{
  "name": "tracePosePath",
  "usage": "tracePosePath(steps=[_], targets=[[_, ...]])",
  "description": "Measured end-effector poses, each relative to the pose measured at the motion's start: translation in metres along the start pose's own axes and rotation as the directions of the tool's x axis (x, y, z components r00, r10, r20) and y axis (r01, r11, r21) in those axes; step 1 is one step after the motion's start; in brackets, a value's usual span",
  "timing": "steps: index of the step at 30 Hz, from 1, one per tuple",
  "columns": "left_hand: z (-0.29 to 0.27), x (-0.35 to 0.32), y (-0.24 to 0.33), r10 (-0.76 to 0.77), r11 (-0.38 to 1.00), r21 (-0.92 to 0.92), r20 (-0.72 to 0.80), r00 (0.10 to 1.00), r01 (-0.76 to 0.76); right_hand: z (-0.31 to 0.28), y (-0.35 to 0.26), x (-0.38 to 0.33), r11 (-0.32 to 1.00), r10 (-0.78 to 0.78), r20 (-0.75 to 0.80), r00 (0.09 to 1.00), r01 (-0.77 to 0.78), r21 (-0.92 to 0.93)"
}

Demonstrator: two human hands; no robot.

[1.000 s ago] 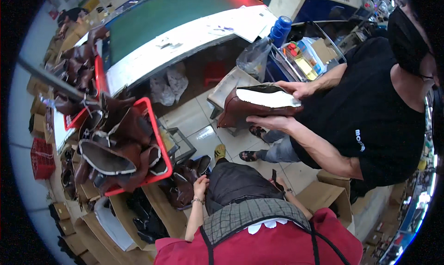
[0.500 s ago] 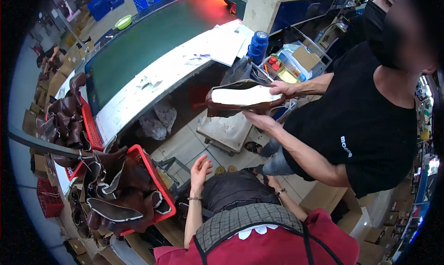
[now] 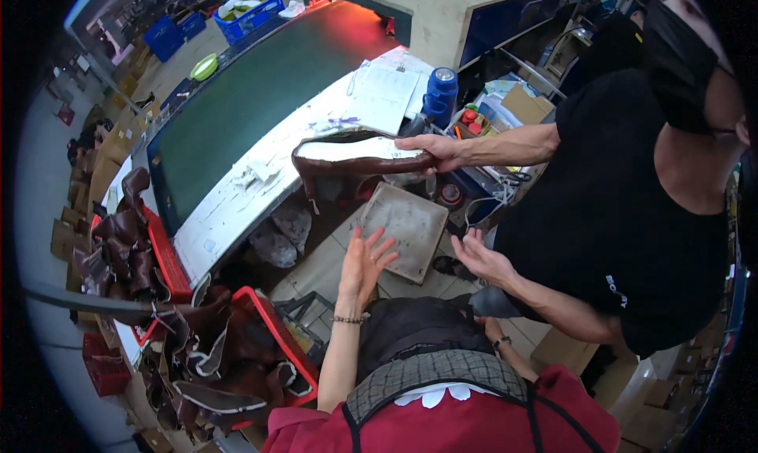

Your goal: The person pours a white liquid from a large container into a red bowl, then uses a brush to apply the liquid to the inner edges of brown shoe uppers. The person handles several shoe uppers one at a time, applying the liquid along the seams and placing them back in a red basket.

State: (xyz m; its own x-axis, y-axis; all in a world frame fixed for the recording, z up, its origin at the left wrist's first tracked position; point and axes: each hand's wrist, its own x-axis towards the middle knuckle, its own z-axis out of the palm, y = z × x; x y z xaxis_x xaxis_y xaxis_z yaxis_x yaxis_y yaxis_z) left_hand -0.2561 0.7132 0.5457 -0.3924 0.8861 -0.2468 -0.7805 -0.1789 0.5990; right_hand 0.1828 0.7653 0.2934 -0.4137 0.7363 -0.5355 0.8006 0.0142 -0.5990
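The left hand [image 3: 365, 257] is raised with fingers spread and empty, palm turned toward the brown boot [image 3: 359, 157] held out above it by a co-worker's hand [image 3: 433, 148]. The right hand [image 3: 491, 330] is mostly hidden; its grip cannot be told. A grey board [image 3: 407, 228] lies between; red crates of boot uppers [image 3: 272, 327] stand left.

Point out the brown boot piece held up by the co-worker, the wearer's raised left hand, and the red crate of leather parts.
brown boot piece [image 3: 355, 159]: head view, on its pale lining.
left hand [image 3: 365, 262]: head view, on the back of the hand.
red crate [image 3: 276, 330]: head view, on its right rim.
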Motion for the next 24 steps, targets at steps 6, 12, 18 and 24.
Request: tracePosePath(steps=[6, 12, 18, 24], targets=[[0.012, 0.102, 0.06, -0.06, 0.953, -0.288, 0.118, 0.991, 0.092, 0.0, 0.005, -0.002, 0.959, 0.28, 0.007, 0.96, -0.279, -0.051], [0.02, 0.173, 0.083, -0.306, 0.867, -0.33, 0.241, 0.921, 0.374, 0.034, -0.054, 0.007, 0.827, 0.551, -0.076, 0.831, -0.532, 0.182], [0.042, 0.25, 0.054, -0.379, 0.574, -0.681, 0.271, 0.885, 0.455, 0.124, -0.072, 0.021, 0.9, 0.41, -0.279, 0.868, -0.336, 0.278], [0.039, 0.299, 0.035, -0.177, 0.668, -0.674, 0.267, 0.947, 0.315, 0.153, -0.097, -0.029, 0.758, 0.608, -0.239, 0.757, -0.464, 0.458]])
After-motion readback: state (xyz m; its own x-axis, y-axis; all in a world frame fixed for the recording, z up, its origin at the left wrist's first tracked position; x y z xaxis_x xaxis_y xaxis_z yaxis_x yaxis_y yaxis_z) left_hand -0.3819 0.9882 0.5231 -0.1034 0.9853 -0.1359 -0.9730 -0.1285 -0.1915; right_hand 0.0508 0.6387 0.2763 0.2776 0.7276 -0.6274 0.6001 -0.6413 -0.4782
